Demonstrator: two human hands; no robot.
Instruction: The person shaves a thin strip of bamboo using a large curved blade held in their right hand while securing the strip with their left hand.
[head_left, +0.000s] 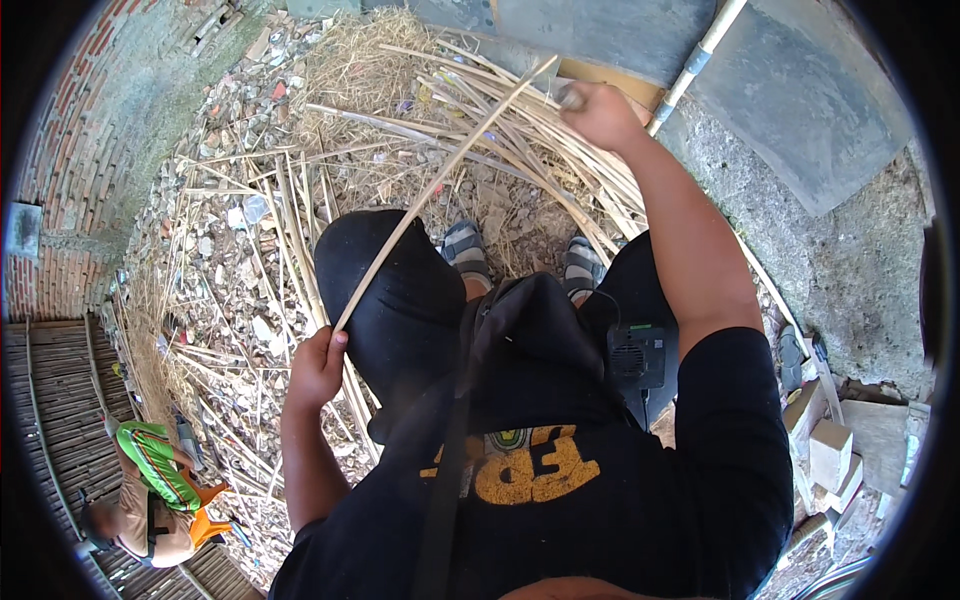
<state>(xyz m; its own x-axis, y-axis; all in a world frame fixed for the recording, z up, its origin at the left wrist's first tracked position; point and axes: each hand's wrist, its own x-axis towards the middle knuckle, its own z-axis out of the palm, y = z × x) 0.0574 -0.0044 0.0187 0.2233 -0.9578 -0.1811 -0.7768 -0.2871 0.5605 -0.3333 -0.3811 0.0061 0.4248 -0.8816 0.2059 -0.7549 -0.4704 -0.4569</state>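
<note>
Left hand: we see thumb and fingers [318, 368] pinching the lower end of a long strip, that end tucked from sight
Strip [445, 180]: straight, thin, pale, wood-like, slanting over the dark-clad left knee [345, 250] toward the upper middle
Right hand [603, 118]: fingers look curled by a small greyish shape [572, 97]; we cannot tell whether they grip it
Pile [560, 150]: overlapping split lengths, partly hidden by our arm
Straw [345, 65]: fibrous, tangled
Ground [215, 245]: gritty rubble
</note>
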